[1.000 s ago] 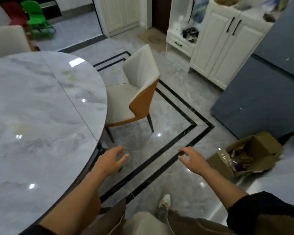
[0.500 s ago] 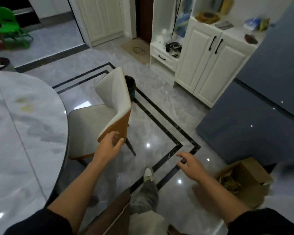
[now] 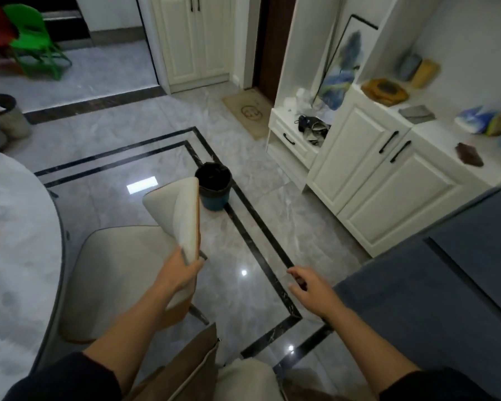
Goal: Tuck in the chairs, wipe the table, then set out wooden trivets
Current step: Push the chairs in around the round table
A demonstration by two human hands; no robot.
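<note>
Here, left hand (image 3: 180, 274) gripping chair (image 3: 116, 261)

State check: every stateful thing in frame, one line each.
chair: upright, seat mostly showing beside the table, not tucked in
left hand: grips the near end of the chair's backrest
right hand: open, holds nothing, over the floor
table: yellowish smears on top, not wiped
bin: upright, black liner
cabinet doors: shut

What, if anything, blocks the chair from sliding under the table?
Nothing visible. The left hand grips the chair by its backrest, and the seat reaches the table edge. The bin stands behind the chair, off the path.
</note>
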